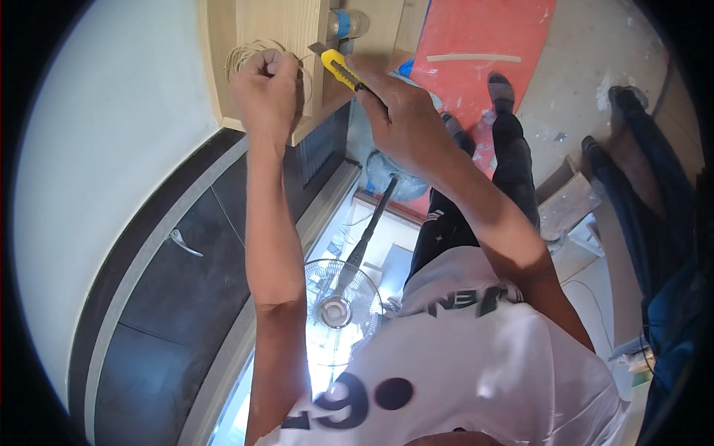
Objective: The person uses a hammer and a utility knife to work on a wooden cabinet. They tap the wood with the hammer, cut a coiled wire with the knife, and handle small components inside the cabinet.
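My right hand (405,111) is wrapped round a yellow utility knife (342,72), its dark blade out and pointing up and left. Close to the blade, my left hand (266,93) is closed, thumb against curled fingers, on a thin tan strip (244,53). Loose coils of that strip lie behind the hand, and one loop hangs at its right side. Both hands are in front of a pale wooden cabinet (316,30); the left one is over its open compartment. What lies inside the left fist is hidden.
A jar-like container with a blue band (343,24) sits in the neighbouring compartment. Below are a dark door (178,297) and a standing fan (336,312). A red sheet (476,37) with a thin wooden strip (474,57) covers some floor. Another person's legs (632,171) are at right.
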{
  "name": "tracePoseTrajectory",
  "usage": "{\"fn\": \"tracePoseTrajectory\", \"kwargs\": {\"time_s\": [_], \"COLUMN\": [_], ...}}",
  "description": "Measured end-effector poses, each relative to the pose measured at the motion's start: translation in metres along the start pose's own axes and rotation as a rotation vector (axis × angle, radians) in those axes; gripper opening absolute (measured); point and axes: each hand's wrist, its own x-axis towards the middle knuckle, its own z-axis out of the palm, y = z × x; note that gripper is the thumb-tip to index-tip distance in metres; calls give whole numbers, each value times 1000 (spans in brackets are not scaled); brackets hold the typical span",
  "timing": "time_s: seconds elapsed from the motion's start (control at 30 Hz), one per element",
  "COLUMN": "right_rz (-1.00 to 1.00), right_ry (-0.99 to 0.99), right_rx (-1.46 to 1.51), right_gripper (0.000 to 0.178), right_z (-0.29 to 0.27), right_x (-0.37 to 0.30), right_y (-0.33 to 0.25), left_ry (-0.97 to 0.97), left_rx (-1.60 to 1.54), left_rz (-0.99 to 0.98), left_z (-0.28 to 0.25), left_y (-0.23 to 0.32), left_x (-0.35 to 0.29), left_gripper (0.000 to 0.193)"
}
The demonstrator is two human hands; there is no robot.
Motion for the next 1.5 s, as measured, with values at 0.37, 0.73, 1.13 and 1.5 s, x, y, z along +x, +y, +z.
{"fn": "tracePoseTrajectory", "kwargs": {"time_s": [0.37,0.73,1.13,1.5], "right_rz": [9,-35,-27,-13], "right_ry": [24,19,35,61], "right_rx": [-10,30,-47,-46], "right_gripper": [47,48,45,47], "right_z": [7,5,17,18], "right_x": [-8,-1,0,-13], "right_y": [0,3,5,2], "left_ry": [-91,57,66,92], "left_rx": [-13,-82,-153,-103], "left_rz": [30,150,57,80], "left_z": [-9,3,5,2], "left_y": [-8,-12,-12,-12], "left_x": [0,-7,-5,-4], "left_gripper": [18,17,15,15]}}
